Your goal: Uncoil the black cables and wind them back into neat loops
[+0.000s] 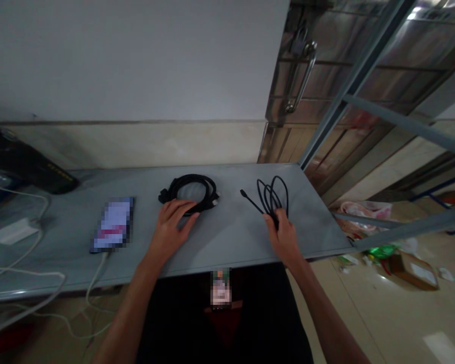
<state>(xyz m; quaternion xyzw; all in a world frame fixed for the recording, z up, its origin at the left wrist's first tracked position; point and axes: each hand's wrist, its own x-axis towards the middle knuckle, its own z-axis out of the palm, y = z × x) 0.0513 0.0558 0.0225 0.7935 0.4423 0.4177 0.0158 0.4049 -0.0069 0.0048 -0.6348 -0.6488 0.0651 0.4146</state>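
Observation:
A thick black cable coil (211,185) lies on the grey tabletop (227,237), with connectors at its left and right sides. The spread fingers of my left hand (173,225) rest at the coil's near left edge; whether they press on it I cannot tell. To the right, my right hand (283,235) is closed around the gathered near end of a thinner black cable (266,194), whose loops fan out above the fingers. One plug (243,193) of this thinner cable sticks out to the left, toward the coil.
A phone (114,222) with a white cord plugged in lies left of my left hand. Farther left are a white adapter (17,231), more white cords and a dark object (30,162). A metal frame (349,96) rises at the right; a cardboard box (413,270) sits on the floor.

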